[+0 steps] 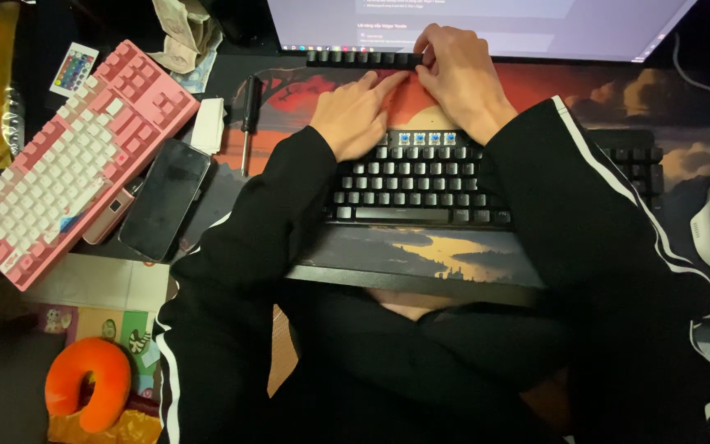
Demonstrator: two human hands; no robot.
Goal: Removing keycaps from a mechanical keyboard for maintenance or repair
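Both hands over a black mechanical keyboard: right hand apparently pinching a black keycap row, left hand flat, its grip released.

Black sleeves, white side stripes.

Your black keyboard lies flat across the bench, its top row stripped to show blue switches. A row of black keycaps sits just beyond it, under your fingertips.
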